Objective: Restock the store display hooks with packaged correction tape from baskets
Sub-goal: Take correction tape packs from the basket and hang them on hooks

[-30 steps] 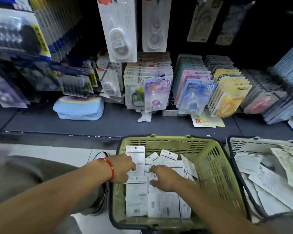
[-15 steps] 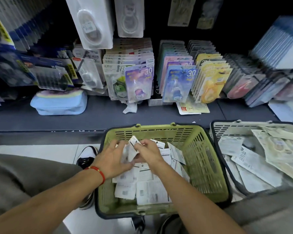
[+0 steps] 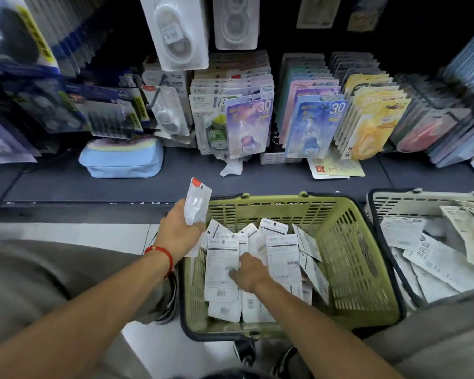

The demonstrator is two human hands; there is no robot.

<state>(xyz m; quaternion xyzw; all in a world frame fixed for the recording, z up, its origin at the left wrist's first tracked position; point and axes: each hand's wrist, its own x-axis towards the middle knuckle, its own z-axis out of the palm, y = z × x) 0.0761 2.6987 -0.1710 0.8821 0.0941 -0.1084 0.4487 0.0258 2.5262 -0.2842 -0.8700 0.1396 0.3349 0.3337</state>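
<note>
Dark grey display shelf (image 3: 66, 187), spanning the top of the view: it carries rows of carded correction tape on hooks, among them a purple pack marked 30 (image 3: 248, 127), a blue pack marked 30 (image 3: 316, 127) and a yellow pack (image 3: 372, 129). A pale blue fabric pouch (image 3: 121, 161) lies on the shelf at left. Olive-green slatted plastic basket (image 3: 350, 258), on the floor before me: it holds a loose heap of white-backed correction tape packages (image 3: 222, 272), most lying back side up. White slatted plastic basket (image 3: 394, 203), just beside it on the right: it holds larger white packets. My left hand (image 3: 178, 233), red cord at the wrist, sits over the green basket's left rim; its fingers are curled round one clear blister pack with a red top corner (image 3: 196, 201), held upright above the rim. My right hand (image 3: 251, 273) is inside the green basket, fingers spread and laid on the heap; I cannot tell whether it pinches a package.
</note>
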